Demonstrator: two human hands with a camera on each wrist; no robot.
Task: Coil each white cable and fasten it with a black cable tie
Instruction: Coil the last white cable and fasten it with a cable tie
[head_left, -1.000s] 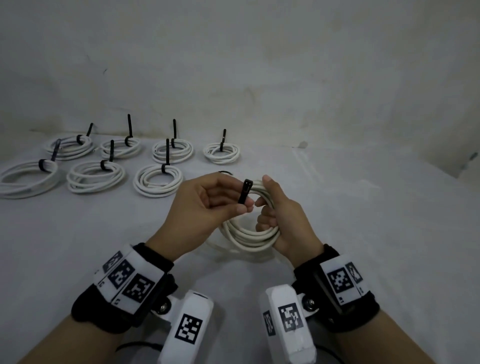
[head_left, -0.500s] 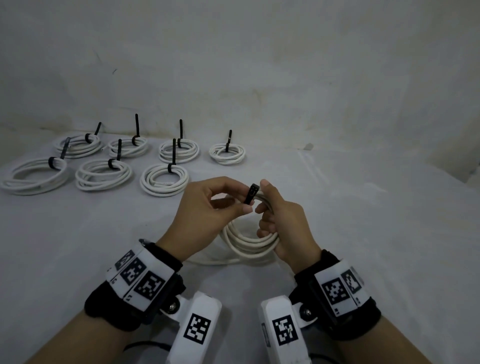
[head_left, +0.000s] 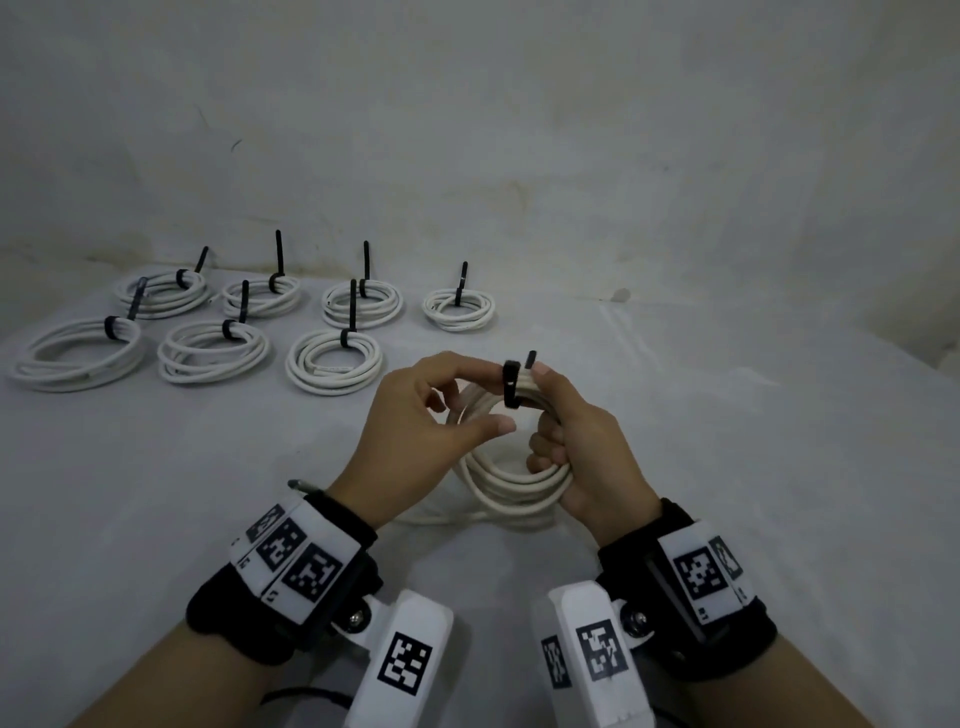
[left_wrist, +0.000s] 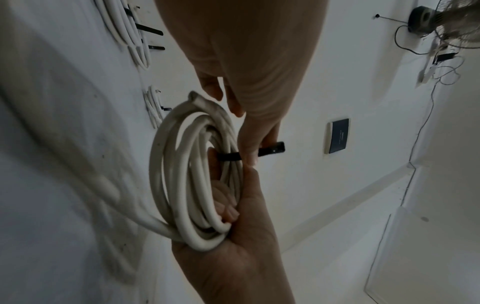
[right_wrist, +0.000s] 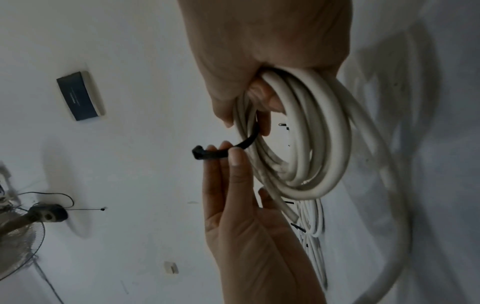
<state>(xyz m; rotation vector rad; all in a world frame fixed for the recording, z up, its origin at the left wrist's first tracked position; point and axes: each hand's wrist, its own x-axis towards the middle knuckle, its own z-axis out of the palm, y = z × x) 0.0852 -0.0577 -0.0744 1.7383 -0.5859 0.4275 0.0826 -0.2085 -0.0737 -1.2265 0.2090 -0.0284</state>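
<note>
We're holding the coil (head_left: 511, 467) up off the counter (head_left: 727, 441), between both hands and in front of the seven tied coils (head_left: 335, 358) lined up at the back left. The tie (head_left: 511, 384) is already looped over the top of the bundle, with its tail poking up just beside the right thumb. Whether the tail is through the head yet, we honestly can't tell from these views.

The right hand (head_left: 582, 447) is doing the holding: its fingers (left_wrist: 226, 209) are curled through the middle of the coil and clamped round the strands. The left hand (head_left: 415, 431) is working the tie, with thumb and fingertips pinching the strap right where it leaves the bundle.

What we're going for here, I'd say:
- keeping the right-hand grip tight so the loops stay stacked and none springs out
- keeping the strap flat across all the strands, not twisted
- feeding or pulling the tail straight, in line with the head, until it's snug

One loose end (left_wrist: 197, 98) is sticking out at the far side of the coil, and another strand trails down to the counter. We're probably better off tucking those in before cinching, or they'll flop around afterwards.
</note>
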